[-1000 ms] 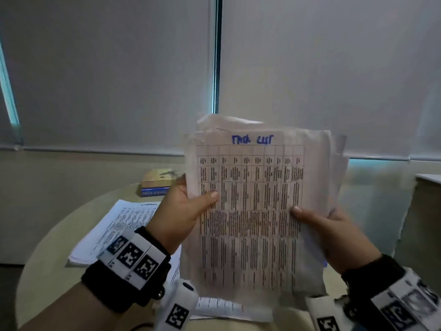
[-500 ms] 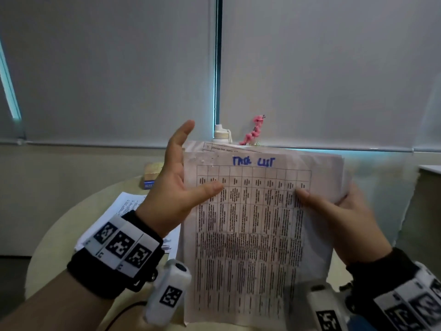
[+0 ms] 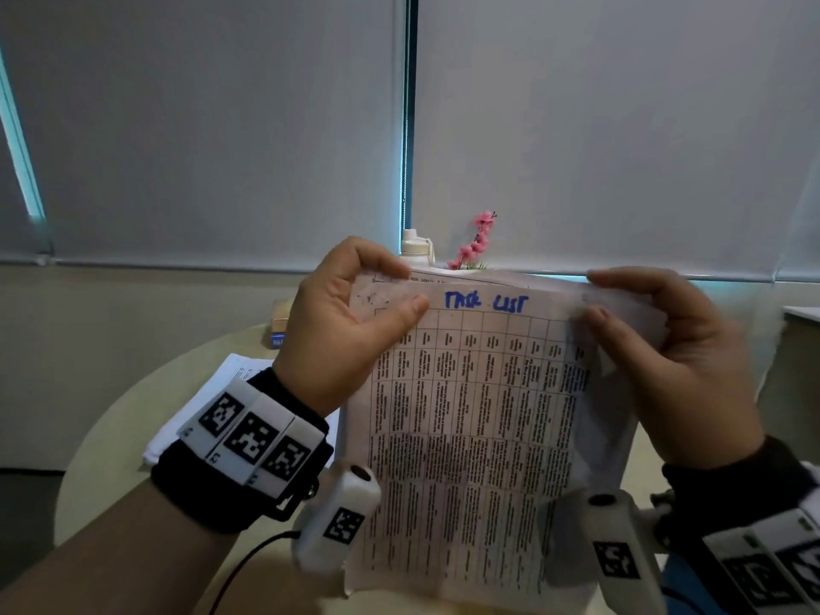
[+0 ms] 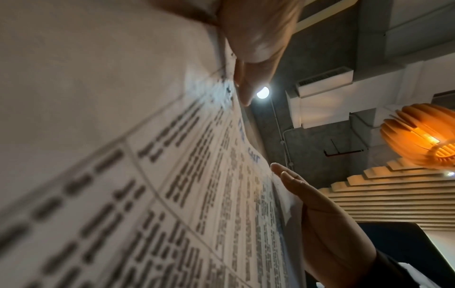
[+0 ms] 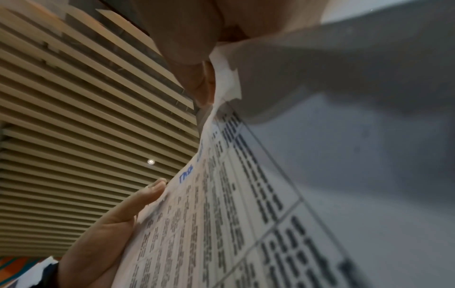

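Your left hand (image 3: 337, 330) pinches the top-left corner of the task-list sheets (image 3: 475, 437); your right hand (image 3: 679, 361) pinches the top-right. The sheets stand upright at frame centre, over the tabletop (image 3: 115, 441). Loose papers (image 3: 213, 401) lie lower left.

An office or meeting room: grey roller blinds (image 3: 199, 126) over the windows, a stack of printed tables (image 3: 470, 437), more papers (image 3: 222, 383) near the round worktop's (image 3: 111, 459) left edge, a slatted wooden ceiling (image 5: 74, 136), a wall air-conditioner (image 4: 325, 81).
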A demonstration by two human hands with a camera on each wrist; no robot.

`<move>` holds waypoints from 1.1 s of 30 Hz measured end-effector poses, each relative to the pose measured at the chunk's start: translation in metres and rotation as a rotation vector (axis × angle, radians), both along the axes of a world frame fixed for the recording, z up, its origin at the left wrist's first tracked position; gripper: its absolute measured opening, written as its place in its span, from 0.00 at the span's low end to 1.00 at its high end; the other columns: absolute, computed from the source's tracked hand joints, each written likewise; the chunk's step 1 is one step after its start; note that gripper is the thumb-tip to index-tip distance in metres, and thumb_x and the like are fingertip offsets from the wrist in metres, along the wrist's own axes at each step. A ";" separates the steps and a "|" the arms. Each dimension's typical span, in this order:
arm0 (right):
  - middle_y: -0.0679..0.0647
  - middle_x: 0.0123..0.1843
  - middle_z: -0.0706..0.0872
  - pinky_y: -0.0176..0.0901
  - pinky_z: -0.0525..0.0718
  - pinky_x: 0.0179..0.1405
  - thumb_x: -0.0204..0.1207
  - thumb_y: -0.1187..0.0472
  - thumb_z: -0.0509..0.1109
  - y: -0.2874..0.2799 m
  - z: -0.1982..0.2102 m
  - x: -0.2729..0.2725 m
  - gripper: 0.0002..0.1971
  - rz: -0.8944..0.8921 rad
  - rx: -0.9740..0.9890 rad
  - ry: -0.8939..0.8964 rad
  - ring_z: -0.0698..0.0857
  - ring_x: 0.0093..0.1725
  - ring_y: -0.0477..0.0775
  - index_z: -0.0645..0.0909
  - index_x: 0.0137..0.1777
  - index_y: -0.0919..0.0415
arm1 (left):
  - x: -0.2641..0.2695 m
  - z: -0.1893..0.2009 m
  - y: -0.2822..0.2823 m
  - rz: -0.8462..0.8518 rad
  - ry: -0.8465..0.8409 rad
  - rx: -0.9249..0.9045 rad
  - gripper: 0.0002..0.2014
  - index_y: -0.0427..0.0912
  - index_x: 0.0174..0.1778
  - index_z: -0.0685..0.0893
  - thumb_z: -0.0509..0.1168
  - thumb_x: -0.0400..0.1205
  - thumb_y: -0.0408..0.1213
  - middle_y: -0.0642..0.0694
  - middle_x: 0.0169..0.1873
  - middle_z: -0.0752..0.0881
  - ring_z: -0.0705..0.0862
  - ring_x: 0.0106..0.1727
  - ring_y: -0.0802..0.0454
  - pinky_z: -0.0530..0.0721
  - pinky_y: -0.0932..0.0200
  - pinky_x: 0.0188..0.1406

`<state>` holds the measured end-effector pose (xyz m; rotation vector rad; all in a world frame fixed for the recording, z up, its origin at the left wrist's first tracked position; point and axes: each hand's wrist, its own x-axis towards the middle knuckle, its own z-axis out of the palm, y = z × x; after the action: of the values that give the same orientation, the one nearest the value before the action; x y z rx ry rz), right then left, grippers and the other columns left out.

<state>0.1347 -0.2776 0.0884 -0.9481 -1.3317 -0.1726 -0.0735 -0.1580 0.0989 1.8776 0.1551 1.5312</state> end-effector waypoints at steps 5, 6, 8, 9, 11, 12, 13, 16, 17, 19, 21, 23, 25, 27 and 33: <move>0.43 0.45 0.88 0.37 0.84 0.48 0.70 0.65 0.75 0.001 0.000 0.003 0.11 -0.027 -0.012 0.016 0.85 0.46 0.44 0.83 0.47 0.48 | 0.002 -0.001 0.000 0.017 0.038 0.028 0.16 0.48 0.53 0.81 0.72 0.74 0.26 0.50 0.46 0.87 0.90 0.46 0.52 0.89 0.59 0.40; 0.43 0.45 0.88 0.39 0.84 0.49 0.70 0.64 0.76 0.001 0.000 0.004 0.11 -0.028 -0.022 0.019 0.85 0.46 0.45 0.83 0.47 0.47 | 0.002 -0.002 0.001 0.031 0.042 0.028 0.13 0.47 0.48 0.82 0.73 0.73 0.27 0.51 0.44 0.88 0.90 0.45 0.53 0.89 0.59 0.39; 0.41 0.43 0.88 0.42 0.84 0.47 0.69 0.62 0.77 0.001 0.000 0.004 0.09 -0.036 -0.040 0.028 0.85 0.45 0.44 0.84 0.44 0.47 | 0.002 -0.004 0.003 0.057 0.020 0.005 0.12 0.45 0.45 0.80 0.73 0.73 0.27 0.51 0.41 0.88 0.90 0.42 0.54 0.89 0.59 0.37; 0.40 0.42 0.88 0.40 0.84 0.46 0.69 0.61 0.77 0.001 -0.001 0.005 0.09 -0.033 -0.035 0.041 0.85 0.44 0.43 0.83 0.44 0.47 | 0.002 -0.004 0.003 0.041 0.003 -0.016 0.14 0.45 0.47 0.78 0.73 0.73 0.25 0.49 0.42 0.86 0.90 0.42 0.53 0.88 0.59 0.37; 0.41 0.42 0.88 0.35 0.84 0.44 0.68 0.62 0.75 0.001 -0.001 0.004 0.09 0.002 -0.022 0.075 0.85 0.43 0.42 0.83 0.45 0.49 | 0.001 -0.004 0.001 0.003 -0.014 -0.022 0.20 0.47 0.55 0.76 0.70 0.74 0.21 0.45 0.46 0.85 0.90 0.44 0.53 0.88 0.61 0.38; 0.43 0.41 0.88 0.35 0.84 0.43 0.68 0.63 0.75 0.001 -0.001 0.005 0.08 0.019 -0.026 0.085 0.85 0.42 0.43 0.83 0.44 0.49 | 0.001 -0.004 0.000 -0.002 -0.009 -0.016 0.20 0.46 0.56 0.77 0.69 0.74 0.21 0.46 0.46 0.86 0.90 0.45 0.53 0.88 0.61 0.39; 0.44 0.40 0.88 0.36 0.84 0.42 0.69 0.65 0.75 0.001 -0.001 0.005 0.09 0.024 -0.035 0.085 0.85 0.41 0.43 0.84 0.42 0.49 | 0.001 -0.004 0.000 0.003 0.002 -0.011 0.18 0.46 0.54 0.79 0.69 0.74 0.21 0.49 0.45 0.87 0.90 0.45 0.53 0.88 0.61 0.38; 0.45 0.40 0.88 0.38 0.83 0.42 0.71 0.66 0.74 0.003 0.000 0.005 0.09 0.023 -0.038 0.103 0.85 0.41 0.45 0.84 0.41 0.49 | 0.002 -0.004 0.003 0.045 0.000 -0.004 0.11 0.43 0.43 0.82 0.71 0.74 0.23 0.54 0.38 0.88 0.90 0.41 0.56 0.88 0.64 0.36; 0.47 0.41 0.89 0.38 0.84 0.42 0.70 0.64 0.75 0.002 0.000 0.004 0.09 0.043 -0.028 0.117 0.86 0.42 0.46 0.84 0.44 0.48 | 0.002 -0.004 0.003 0.060 -0.012 -0.002 0.10 0.43 0.41 0.81 0.71 0.74 0.23 0.54 0.38 0.88 0.90 0.40 0.58 0.87 0.64 0.35; 0.51 0.43 0.90 0.39 0.86 0.41 0.66 0.58 0.75 0.001 0.001 0.001 0.13 0.097 -0.028 0.151 0.88 0.43 0.51 0.82 0.50 0.47 | 0.003 -0.002 0.003 0.069 -0.020 0.002 0.10 0.42 0.41 0.80 0.71 0.74 0.24 0.53 0.37 0.87 0.89 0.39 0.58 0.87 0.64 0.33; 0.52 0.42 0.90 0.38 0.87 0.39 0.62 0.58 0.75 0.000 -0.003 0.000 0.18 0.200 -0.077 0.253 0.88 0.41 0.51 0.81 0.54 0.48 | 0.003 -0.002 0.003 0.066 -0.027 -0.009 0.09 0.41 0.41 0.79 0.71 0.74 0.24 0.55 0.36 0.88 0.89 0.37 0.59 0.87 0.65 0.32; 0.54 0.41 0.90 0.39 0.87 0.35 0.61 0.61 0.74 -0.004 -0.010 0.002 0.18 0.367 -0.202 0.400 0.89 0.39 0.52 0.81 0.53 0.54 | 0.001 -0.004 0.002 0.046 -0.062 -0.035 0.11 0.42 0.44 0.77 0.72 0.75 0.26 0.53 0.38 0.88 0.90 0.38 0.57 0.87 0.63 0.33; 0.63 0.46 0.91 0.44 0.88 0.36 0.55 0.58 0.81 -0.005 -0.024 0.007 0.21 0.496 -0.374 0.457 0.90 0.41 0.58 0.86 0.49 0.63 | -0.003 -0.009 0.006 -0.026 -0.091 -0.115 0.17 0.46 0.52 0.76 0.73 0.72 0.30 0.47 0.42 0.88 0.90 0.42 0.51 0.88 0.58 0.37; 0.67 0.48 0.90 0.45 0.88 0.39 0.44 0.48 0.87 -0.005 -0.039 0.010 0.30 0.507 -0.471 0.457 0.91 0.44 0.62 0.89 0.46 0.65 | -0.009 -0.019 0.010 -0.126 -0.027 -0.227 0.24 0.50 0.58 0.75 0.75 0.68 0.35 0.43 0.45 0.90 0.90 0.47 0.47 0.89 0.54 0.43; 0.65 0.46 0.91 0.44 0.88 0.38 0.59 0.57 0.79 -0.002 -0.038 0.005 0.15 0.467 -0.361 0.520 0.91 0.43 0.60 0.89 0.44 0.64 | -0.010 -0.031 0.004 -0.108 0.076 -0.311 0.13 0.35 0.54 0.85 0.71 0.74 0.30 0.41 0.49 0.91 0.90 0.52 0.44 0.89 0.49 0.52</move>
<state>0.1394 -0.2801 0.0501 -0.8710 -1.0718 0.6525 -0.0835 -0.1535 0.0675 1.6689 0.3030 1.2828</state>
